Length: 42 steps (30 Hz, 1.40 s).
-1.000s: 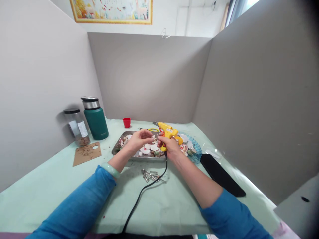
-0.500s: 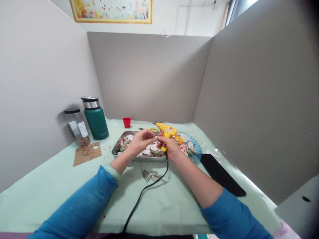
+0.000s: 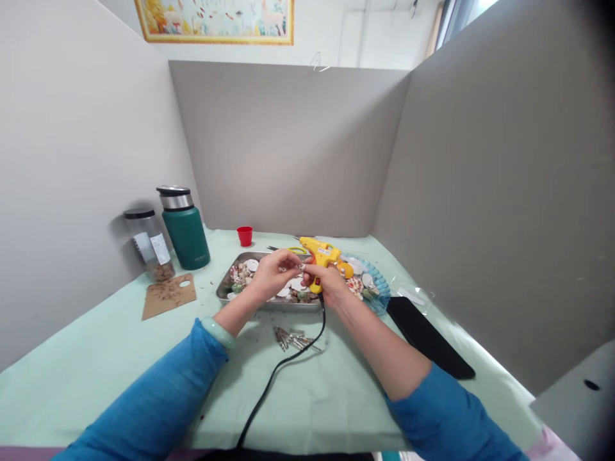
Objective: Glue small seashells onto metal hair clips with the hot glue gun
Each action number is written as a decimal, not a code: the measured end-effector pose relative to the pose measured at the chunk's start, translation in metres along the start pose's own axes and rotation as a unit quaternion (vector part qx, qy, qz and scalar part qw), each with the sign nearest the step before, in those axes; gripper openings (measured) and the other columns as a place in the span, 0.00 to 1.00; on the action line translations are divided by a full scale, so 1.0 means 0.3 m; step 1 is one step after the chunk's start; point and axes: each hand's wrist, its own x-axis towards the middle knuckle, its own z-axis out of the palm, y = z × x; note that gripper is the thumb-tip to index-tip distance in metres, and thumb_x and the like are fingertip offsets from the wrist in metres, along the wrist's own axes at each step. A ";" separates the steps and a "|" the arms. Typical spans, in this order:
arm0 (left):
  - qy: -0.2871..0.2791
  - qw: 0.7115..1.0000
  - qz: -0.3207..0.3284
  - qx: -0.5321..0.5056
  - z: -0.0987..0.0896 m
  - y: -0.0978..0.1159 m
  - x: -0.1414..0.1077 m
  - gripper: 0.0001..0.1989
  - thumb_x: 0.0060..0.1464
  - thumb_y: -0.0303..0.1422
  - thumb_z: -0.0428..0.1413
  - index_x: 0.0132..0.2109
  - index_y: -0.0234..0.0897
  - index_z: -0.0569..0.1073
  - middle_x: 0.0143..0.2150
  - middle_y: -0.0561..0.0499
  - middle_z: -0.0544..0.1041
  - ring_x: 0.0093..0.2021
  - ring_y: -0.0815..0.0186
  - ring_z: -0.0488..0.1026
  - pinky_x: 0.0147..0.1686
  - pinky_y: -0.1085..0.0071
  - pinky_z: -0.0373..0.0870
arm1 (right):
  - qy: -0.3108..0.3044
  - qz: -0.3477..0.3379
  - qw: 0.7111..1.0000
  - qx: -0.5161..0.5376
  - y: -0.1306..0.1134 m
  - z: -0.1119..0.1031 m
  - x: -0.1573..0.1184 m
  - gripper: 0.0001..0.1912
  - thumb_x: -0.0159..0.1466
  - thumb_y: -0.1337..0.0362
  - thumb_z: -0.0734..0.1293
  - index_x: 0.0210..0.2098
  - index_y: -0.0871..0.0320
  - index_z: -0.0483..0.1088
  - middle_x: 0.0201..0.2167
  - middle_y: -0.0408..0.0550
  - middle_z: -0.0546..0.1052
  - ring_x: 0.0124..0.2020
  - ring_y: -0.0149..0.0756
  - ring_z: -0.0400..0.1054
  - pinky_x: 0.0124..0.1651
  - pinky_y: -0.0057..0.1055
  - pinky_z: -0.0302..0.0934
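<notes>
Over a metal tray [image 3: 269, 307] of shells and white discs, my two hands meet at the fingertips. My left hand [image 3: 275, 274] is closed in a pinch on a small speckled piece [image 3: 300, 267], perhaps a shell; the fingers cover most of it. My right hand [image 3: 327, 282] is wrapped round the handle of a yellow glue gun [image 3: 321, 251], its nozzle pointing up and left. The thumb and forefinger of that hand also touch the speckled piece. From the gun a black cord [image 3: 273, 374] runs down to the table's front edge.
Metal hair clips [image 3: 293, 339] lie before the tray. A blue scalloped plate [image 3: 383, 288] of shells is at right, beside a black strip [image 3: 427, 336]. Left stand a green bottle [image 3: 186, 234], a jar [image 3: 151, 246] and brown card [image 3: 168, 298]. Behind are a red cup [image 3: 245, 236] and scissors [image 3: 295, 250].
The fingers have shifted slightly around the speckled piece, and the glue gun has moved a touch to the left. Everything else stays in place.
</notes>
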 end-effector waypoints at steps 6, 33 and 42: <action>-0.003 1.000 0.002 -0.014 -0.002 -0.006 0.001 0.05 0.49 0.32 0.59 0.33 0.35 0.73 0.34 0.48 0.74 0.36 0.66 0.71 0.37 0.70 0.68 | -0.002 -0.003 1.000 -0.005 0.003 0.002 -0.001 0.11 0.45 0.66 0.71 0.27 0.58 0.67 0.14 0.36 0.67 0.15 0.24 0.61 0.21 0.23 0.63; 0.006 1.000 0.007 0.007 -0.004 0.002 0.001 0.03 0.49 0.30 0.59 0.32 0.35 0.73 0.33 0.49 0.74 0.35 0.67 0.71 0.36 0.71 0.69 | -0.019 -0.006 0.999 -0.036 -0.003 0.005 -0.007 0.08 0.46 0.66 0.70 0.26 0.57 0.67 0.13 0.36 0.67 0.16 0.25 0.61 0.22 0.24 0.64; 0.011 1.000 0.026 0.011 -0.004 0.001 0.002 0.03 0.49 0.29 0.59 0.32 0.35 0.73 0.32 0.49 0.74 0.34 0.67 0.71 0.35 0.72 0.68 | -0.020 -0.006 0.999 -0.044 -0.002 0.002 -0.004 0.09 0.46 0.66 0.70 0.27 0.58 0.67 0.13 0.36 0.67 0.16 0.26 0.62 0.21 0.24 0.63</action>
